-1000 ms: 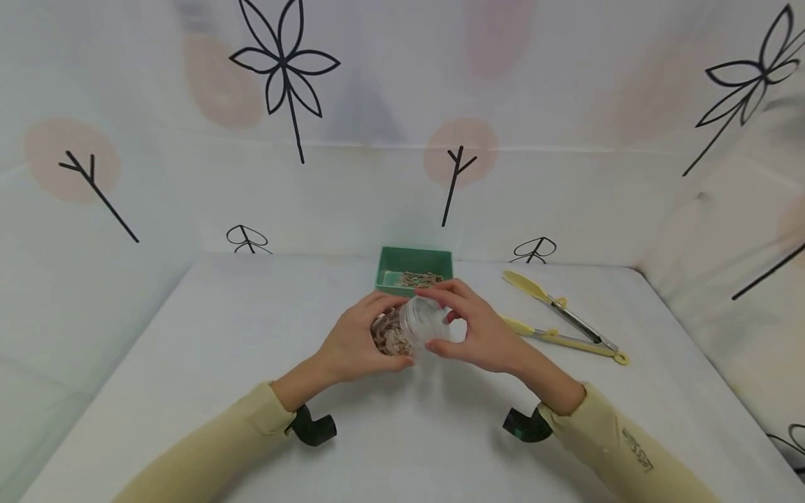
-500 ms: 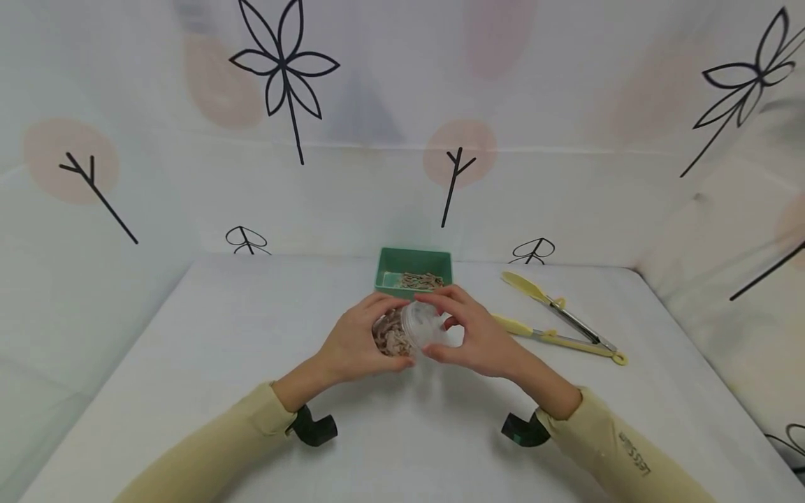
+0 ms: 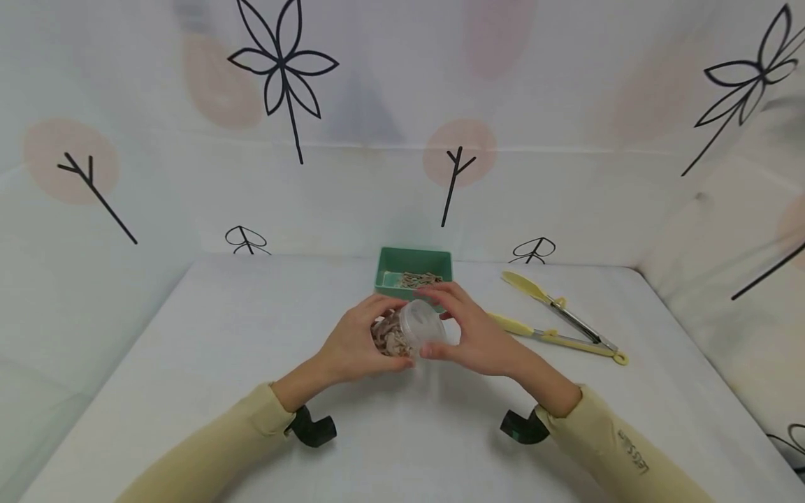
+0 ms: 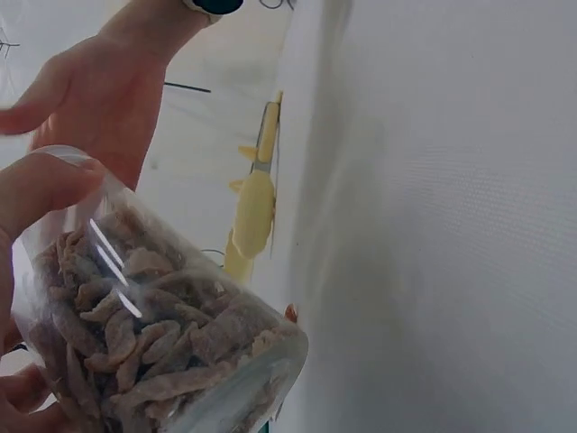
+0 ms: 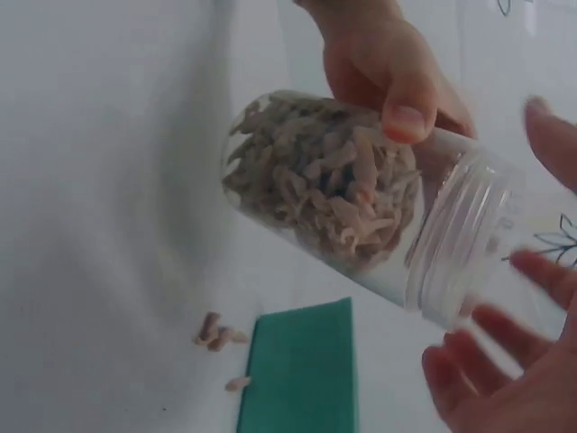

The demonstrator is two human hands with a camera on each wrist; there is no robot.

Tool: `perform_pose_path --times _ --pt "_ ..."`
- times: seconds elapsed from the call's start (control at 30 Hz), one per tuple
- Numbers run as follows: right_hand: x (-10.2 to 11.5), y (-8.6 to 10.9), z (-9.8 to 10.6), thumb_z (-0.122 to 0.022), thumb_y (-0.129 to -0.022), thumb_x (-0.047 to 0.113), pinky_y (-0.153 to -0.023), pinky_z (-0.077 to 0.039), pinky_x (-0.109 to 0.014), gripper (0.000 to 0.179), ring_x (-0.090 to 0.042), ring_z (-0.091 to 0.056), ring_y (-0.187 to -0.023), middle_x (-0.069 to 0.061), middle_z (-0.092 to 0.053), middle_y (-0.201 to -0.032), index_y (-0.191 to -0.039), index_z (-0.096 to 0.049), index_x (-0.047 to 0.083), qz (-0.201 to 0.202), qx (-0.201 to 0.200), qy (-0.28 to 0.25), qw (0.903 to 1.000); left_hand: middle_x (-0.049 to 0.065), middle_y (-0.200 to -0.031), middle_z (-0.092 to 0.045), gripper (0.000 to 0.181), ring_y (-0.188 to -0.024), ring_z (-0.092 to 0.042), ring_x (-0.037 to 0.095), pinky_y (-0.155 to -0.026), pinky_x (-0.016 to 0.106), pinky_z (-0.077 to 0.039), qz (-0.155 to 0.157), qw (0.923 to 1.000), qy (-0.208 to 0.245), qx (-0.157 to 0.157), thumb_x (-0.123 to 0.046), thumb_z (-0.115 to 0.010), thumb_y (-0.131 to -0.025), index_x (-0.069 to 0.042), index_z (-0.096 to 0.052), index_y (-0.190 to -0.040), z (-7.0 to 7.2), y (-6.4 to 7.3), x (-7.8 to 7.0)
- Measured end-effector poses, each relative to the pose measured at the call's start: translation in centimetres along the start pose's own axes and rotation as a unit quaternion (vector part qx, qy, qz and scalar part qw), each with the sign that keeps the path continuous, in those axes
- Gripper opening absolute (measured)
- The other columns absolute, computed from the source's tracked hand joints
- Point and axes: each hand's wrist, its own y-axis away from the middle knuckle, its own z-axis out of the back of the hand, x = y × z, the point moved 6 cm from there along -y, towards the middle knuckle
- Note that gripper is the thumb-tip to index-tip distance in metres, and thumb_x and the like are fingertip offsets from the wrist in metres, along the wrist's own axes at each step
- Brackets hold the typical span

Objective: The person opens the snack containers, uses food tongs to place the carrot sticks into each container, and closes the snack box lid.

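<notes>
A clear plastic jar (image 5: 315, 180) packed with small brownish strips lies tilted in the air, its ridged clear top (image 3: 423, 323) toward the right. My left hand (image 3: 357, 342) grips the jar body, thumb and fingers curled around it. Around the top end hovers my right hand (image 3: 481, 339), fingers spread. In the right wrist view, the blurred right fingers (image 5: 460, 361) stand mostly apart from the top; whether one fingertip touches it, I cannot tell. Beyond the hands stands a green tray (image 3: 415, 258) with similar strips (image 3: 420, 280) inside.
Yellow-tipped tongs (image 3: 566, 321) lie spread on the white table (image 3: 270, 314) to the right. A few loose strips (image 5: 216, 334) rest on the cloth beside the tray. White patterned curtains (image 3: 352, 195) close off the back and sides.
My right fingers have shifted around the jar's top and loosened from it, turning slightly. The left hand and jar stay nearly in place; tray and tongs are unmoved.
</notes>
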Motion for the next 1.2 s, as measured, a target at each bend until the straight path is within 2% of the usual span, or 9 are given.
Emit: perform_pose_path --times 0.1,0.2,0.37,0.47,0.57,0.7,0.87,1.07,1.2 --pt "0.5 0.1 0.2 -0.079 -0.084 0.016 -0.102 -0.044 -0.054 0.066 -0.024 -0.038 -0.137 -0.004 -0.041 -0.148 -0.143 -0.051 0.016 0.069 0.022 -0.047 0.9962 -0.002 -0.125 -0.058 0.076 -0.104 -0.056 0.011 -0.083 0.032 -0.055 0.009 0.9997 0.022 0.012 -0.032 -0.092 -0.069 -0.012 -0.057 -0.134 0.2 0.1 0.1" --pt "0.7 -0.1 0.2 -0.079 -0.082 0.014 -0.099 -0.047 -0.051 0.061 -0.021 -0.04 -0.134 0.0 -0.046 -0.145 -0.138 -0.055 0.018 0.09 0.023 -0.049 0.9945 -0.001 -0.126 -0.058 0.076 -0.103 -0.056 0.012 -0.083 0.032 -0.055 0.015 0.9991 0.037 0.018 -0.03 -0.091 -0.07 -0.011 -0.056 -0.134 0.2 0.1 0.0" --pt "0.2 -0.5 0.1 -0.078 -0.086 0.036 -0.075 -0.053 -0.034 0.054 -0.013 -0.054 -0.1 0.005 -0.054 -0.122 -0.132 -0.057 0.019 0.014 -0.019 0.014 0.9996 -0.001 -0.126 -0.058 0.075 -0.104 -0.056 0.012 -0.082 0.032 -0.054 0.022 0.9992 0.03 0.014 -0.032 -0.091 -0.071 -0.012 -0.056 -0.134 0.2 0.1 -0.1" --pt "-0.1 -0.5 -0.1 -0.073 -0.088 0.047 -0.071 -0.053 -0.031 0.057 -0.013 -0.054 -0.09 0.003 -0.054 -0.117 -0.132 -0.055 0.016 -0.032 -0.025 0.046 0.9981 -0.002 -0.125 -0.058 0.075 -0.104 -0.055 0.012 -0.082 0.032 -0.054 0.022 0.9995 0.021 0.012 -0.033 -0.091 -0.071 -0.012 -0.056 -0.134 0.1 0.0 -0.2" --pt "-0.2 -0.3 -0.1 -0.075 -0.088 0.041 -0.083 -0.055 -0.04 0.064 -0.016 -0.054 -0.105 -0.003 -0.049 -0.131 -0.14 -0.049 0.014 -0.026 -0.006 0.016 0.9995 -0.002 -0.125 -0.058 0.074 -0.104 -0.056 0.012 -0.083 0.032 -0.054 0.021 0.9994 0.025 0.015 -0.033 -0.091 -0.071 -0.012 -0.057 -0.134 0.2 0.1 -0.1" --pt "0.3 0.0 0.0 -0.079 -0.084 0.015 -0.103 -0.043 -0.056 0.069 -0.024 -0.038 -0.136 -0.008 -0.034 -0.153 -0.145 -0.046 0.016 0.049 0.044 -0.074 0.9951 -0.003 -0.125 -0.058 0.074 -0.104 -0.056 0.012 -0.085 0.033 -0.054 0.02 0.999 0.033 0.021 -0.032 -0.091 -0.071 -0.013 -0.057 -0.133 0.3 0.2 0.1" --pt "0.6 0.0 -0.1 -0.075 -0.082 0.005 -0.104 -0.042 -0.053 0.065 -0.024 -0.035 -0.141 -0.003 -0.04 -0.153 -0.141 -0.053 0.021 0.112 0.062 -0.075 0.9889 -0.002 -0.125 -0.059 0.075 -0.104 -0.057 0.013 -0.087 0.034 -0.054 0.018 0.9989 0.036 0.025 -0.033 -0.091 -0.071 -0.011 -0.057 -0.133 0.2 0.2 0.2" --pt "-0.1 -0.4 -0.2 -0.078 -0.087 0.034 -0.076 -0.053 -0.037 0.057 -0.016 -0.055 -0.1 0.004 -0.057 -0.122 -0.137 -0.058 0.017 0.036 -0.004 0.012 0.9993 -0.003 -0.124 -0.059 0.075 -0.104 -0.057 0.011 -0.086 0.033 -0.053 0.029 0.9991 0.023 0.02 -0.036 -0.091 -0.07 -0.013 -0.058 -0.133 -0.1 0.2 0.3" --pt "-0.3 -0.3 -0.2 -0.079 -0.085 0.037 -0.082 -0.054 -0.042 0.066 -0.015 -0.054 -0.104 0.001 -0.053 -0.126 -0.142 -0.053 0.014 0.008 -0.004 0.025 0.9997 -0.004 -0.124 -0.059 0.075 -0.103 -0.056 0.011 -0.085 0.032 -0.053 0.029 0.9991 0.019 0.024 -0.037 -0.09 -0.071 -0.014 -0.057 -0.134 -0.1 0.1 0.2"
